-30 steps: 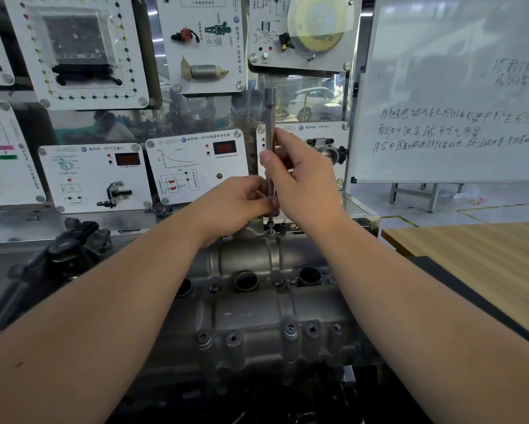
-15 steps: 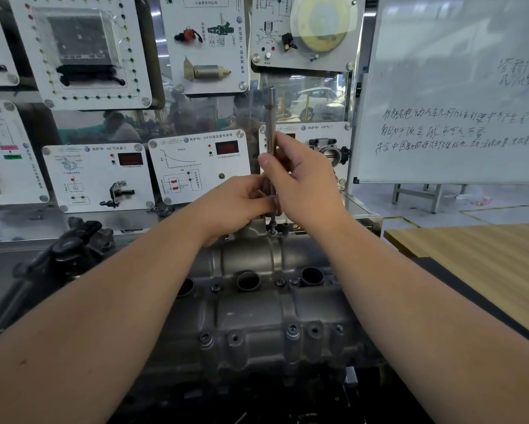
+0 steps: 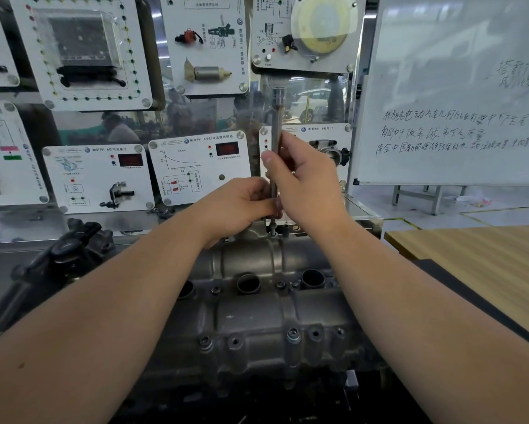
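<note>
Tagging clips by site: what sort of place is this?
Likely a car-repair training workshop: engine part in front, display panels with mounted car parts behind, handwritten whiteboard at right.

Slim metal extension bar [image 3: 276,117] — upright, tip on engine bolt [image 3: 272,232].

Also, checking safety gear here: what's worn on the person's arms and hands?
Nothing visible. The left forearm and right forearm are bare to the frame's edge, no sleeves. The left hand and right hand have no gloves; no watch, bracelet or ring shows.
</note>
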Demonstrator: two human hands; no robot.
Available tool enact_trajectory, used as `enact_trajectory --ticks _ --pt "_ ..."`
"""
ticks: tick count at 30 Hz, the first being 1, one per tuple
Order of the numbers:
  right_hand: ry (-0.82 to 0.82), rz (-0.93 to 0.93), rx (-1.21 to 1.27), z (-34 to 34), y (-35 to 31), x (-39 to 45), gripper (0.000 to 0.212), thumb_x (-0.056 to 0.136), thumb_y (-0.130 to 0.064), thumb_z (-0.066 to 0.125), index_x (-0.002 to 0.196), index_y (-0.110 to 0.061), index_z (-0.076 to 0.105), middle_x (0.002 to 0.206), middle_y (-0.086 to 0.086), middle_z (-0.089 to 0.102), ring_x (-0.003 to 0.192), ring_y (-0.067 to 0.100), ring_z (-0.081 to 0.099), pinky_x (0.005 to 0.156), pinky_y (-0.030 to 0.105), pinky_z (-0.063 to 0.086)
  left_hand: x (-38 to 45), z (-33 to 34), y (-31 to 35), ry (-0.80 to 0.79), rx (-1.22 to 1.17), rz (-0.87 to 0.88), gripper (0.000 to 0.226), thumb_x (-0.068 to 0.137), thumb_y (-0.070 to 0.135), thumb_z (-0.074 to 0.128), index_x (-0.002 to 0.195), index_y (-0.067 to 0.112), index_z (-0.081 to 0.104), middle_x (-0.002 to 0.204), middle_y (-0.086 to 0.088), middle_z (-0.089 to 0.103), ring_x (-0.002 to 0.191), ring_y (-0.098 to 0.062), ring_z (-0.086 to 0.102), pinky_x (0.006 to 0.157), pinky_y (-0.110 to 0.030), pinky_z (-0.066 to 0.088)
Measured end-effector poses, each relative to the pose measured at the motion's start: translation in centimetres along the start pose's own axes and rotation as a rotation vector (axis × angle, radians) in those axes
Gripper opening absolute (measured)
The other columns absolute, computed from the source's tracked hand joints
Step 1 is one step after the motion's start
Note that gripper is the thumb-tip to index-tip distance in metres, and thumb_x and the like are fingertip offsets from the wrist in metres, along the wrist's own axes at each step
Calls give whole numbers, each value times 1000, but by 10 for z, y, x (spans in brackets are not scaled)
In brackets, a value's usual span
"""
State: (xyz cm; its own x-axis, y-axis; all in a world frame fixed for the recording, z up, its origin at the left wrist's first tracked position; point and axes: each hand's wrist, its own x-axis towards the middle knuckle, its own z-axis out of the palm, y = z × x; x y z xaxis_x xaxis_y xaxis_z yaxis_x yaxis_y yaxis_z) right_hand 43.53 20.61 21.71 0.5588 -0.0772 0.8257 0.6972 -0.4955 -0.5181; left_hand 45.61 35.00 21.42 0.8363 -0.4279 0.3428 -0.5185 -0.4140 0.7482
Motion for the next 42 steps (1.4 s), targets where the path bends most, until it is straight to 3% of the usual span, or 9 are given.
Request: enact_trajectory --ticks 5,11,15,20,27,31,35,38,42 --pt "-63 101 67 0 -3 -1 51 107 -21 48 156 -23 36 113 -8 73 97 2 67 86 39 59 -2 -1 0 1 5 -6 16 102 21 63 112 13 72 108 -12 78 114 -33 68 109 -56 46" --pt "-32 21 54 1 -3 -1 31 100 -22 61 131 -18 63 95 -8 72 87 8 66 82 34 55 0 -1 0 6 32 17 25 99 16 68 119 1 65 107 -18 75 104 -39 68 103 -60 48" --pt "-28 9 29 0 -1 0 15 102 -18 55 112 -16 66 83 -10 69 78 9 63 73 33 54 1 0 -1 13 19 4 19 100 16 66 113 3 66 101 -13 78 98 -23 72 103 -54 50" --pt "-67 108 111 1 -2 -1 45 106 -20 49 150 -26 43 98 -22 70 82 5 67 70 30 60 1 0 -1 -22 35 21 24 105 19 57 124 7 67 117 -14 75 116 -29 66 102 -39 50" --pt "14 15 15 0 -5 -2 34 101 -23 62 133 -15 64 94 -3 72 86 9 65 83 30 53 0 0 1 -5 73 38 25 101 21 66 120 5 65 104 -11 76 107 -39 67 99 -57 50" --pt "13 56 32 0 -1 0 34 104 -21 53 137 -15 58 96 -10 72 89 7 67 84 34 56 2 0 -2 3 42 11 9 103 21 62 108 19 68 99 -3 79 96 -14 73 93 -38 53" --pt "-7 67 77 0 1 -1 43 105 -22 50 147 -25 45 96 -17 71 85 -4 67 72 20 56 -1 -2 -1 -11 17 5 12 104 17 60 112 17 69 105 -9 78 107 -27 70 100 -45 53" --pt "-14 49 89 0 -1 -1 42 102 -24 59 143 -22 52 101 -10 74 87 2 68 78 25 56 -2 -1 1 -16 19 17 24 103 16 61 124 6 64 110 -13 77 112 -39 66 104 -57 49" --pt "2 -3 49 -1 -4 -1 31 99 -19 64 130 -17 66 88 -8 68 84 9 63 78 23 52 -1 -1 1 1 34 26 25 101 21 65 119 4 63 91 -3 76 83 -26 61 83 -45 48"
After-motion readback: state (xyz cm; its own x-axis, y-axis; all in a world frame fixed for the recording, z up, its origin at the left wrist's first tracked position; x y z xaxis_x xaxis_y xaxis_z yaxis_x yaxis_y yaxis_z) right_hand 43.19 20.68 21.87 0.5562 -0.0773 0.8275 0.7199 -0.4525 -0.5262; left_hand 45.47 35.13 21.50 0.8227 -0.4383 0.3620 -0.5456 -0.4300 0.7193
